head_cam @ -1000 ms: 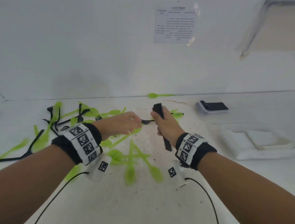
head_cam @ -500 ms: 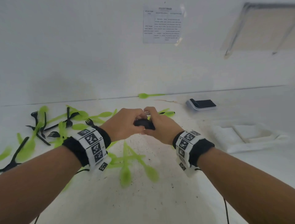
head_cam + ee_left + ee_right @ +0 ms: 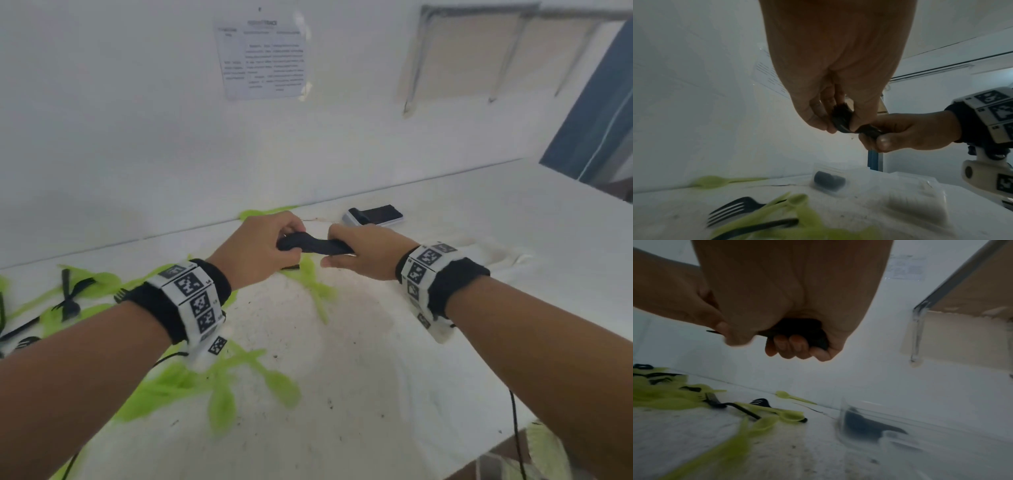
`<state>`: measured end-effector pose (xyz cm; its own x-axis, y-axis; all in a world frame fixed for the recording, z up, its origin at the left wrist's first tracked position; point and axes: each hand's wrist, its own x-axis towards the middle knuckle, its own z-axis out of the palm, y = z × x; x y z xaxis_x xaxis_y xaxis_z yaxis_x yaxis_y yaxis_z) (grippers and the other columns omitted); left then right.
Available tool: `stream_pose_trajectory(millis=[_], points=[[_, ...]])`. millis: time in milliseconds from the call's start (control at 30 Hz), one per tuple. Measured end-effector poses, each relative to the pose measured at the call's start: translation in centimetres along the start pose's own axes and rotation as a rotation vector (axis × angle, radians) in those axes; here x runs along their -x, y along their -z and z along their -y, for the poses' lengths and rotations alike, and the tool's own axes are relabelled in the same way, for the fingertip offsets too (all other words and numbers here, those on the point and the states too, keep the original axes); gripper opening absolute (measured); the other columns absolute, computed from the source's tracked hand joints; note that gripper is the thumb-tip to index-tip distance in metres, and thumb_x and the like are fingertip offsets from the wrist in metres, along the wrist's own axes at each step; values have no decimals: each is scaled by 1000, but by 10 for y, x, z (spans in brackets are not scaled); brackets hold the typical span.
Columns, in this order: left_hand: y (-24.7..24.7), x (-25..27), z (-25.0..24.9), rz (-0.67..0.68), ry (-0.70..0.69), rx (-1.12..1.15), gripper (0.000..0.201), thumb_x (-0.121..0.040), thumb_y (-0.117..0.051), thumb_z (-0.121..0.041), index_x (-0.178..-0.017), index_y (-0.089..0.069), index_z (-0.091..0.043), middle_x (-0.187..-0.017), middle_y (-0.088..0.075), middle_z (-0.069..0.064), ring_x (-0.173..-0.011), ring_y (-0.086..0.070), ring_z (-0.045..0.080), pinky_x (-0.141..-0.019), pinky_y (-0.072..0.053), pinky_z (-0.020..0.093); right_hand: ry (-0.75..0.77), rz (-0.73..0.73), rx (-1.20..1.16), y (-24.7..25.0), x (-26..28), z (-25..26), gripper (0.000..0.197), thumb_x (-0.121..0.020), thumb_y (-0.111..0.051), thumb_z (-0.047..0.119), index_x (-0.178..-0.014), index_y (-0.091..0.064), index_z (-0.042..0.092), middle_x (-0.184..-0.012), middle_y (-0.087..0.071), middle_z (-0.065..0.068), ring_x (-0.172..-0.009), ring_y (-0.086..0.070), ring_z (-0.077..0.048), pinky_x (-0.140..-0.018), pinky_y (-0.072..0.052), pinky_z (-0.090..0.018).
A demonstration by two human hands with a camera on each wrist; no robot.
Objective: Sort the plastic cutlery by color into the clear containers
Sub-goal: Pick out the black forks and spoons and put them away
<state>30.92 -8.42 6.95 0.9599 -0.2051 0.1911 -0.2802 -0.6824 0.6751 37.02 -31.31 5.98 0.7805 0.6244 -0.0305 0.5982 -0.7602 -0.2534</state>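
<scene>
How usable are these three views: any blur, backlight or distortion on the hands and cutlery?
Head view: bright and washed out, green cutlery smeared by motion, both hands fairly sharp. Left wrist view: left hand dim against the pale wall, foreground black fork soft. Right wrist view: right hand underexposed, clear container blurred, edges bowed by the wide lens.

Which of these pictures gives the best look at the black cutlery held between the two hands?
The head view: the black cutlery spans openly between the left hand and right hand. The left wrist view shows it darker, partly wrapped by fingers. In the right wrist view the fist hides nearly all of it.
</scene>
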Motion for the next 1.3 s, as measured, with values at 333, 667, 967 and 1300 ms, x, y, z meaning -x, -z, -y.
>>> stream_pose_trajectory(millis=[333,667,967,1300], points=[[-68,-102,-56,-106,55,-65,26,-84,-73,-12,-100,-65,-31,-85,-71,-19,-74,-67,12,-71,-57,35,110,-1,-57,58,-12,-131,27,-101,-54,51,-122,-62,36,-98,-66,6,-90,-60,-17,-83,-48,-38],[-122,-183,-84,-193,185,-174,25,-83,-74,-8,-101,-63,-22,-89,-68,-14,-76,-63,7,-66,-46,18,220,83,-8,89,-60,-225,24,-94,-68,37,-116,-70,30,-99,-67,8,-93,-59,-16,-83,-48,-33],[-142,-232,-44,-9,303,-237,46,-88,-76,-40,-125,-54,-29,-124,-60,-4,-112,-58,16,-96,-48,36,180,191,131,81,-106,-263,28,-96,-65,38,-123,-67,31,-98,-60,9,-96,-58,-18,-79,-46,-32],[-152,-262,5,288,462,-452,99,-86,-75,-46,-162,-16,-22,-169,-17,2,-152,-26,24,-122,-27,42,137,349,231,54,-122,-280,30,-96,-63,34,-115,-71,13,-110,-71,-7,-100,-65,-28,-90,-53,-40]])
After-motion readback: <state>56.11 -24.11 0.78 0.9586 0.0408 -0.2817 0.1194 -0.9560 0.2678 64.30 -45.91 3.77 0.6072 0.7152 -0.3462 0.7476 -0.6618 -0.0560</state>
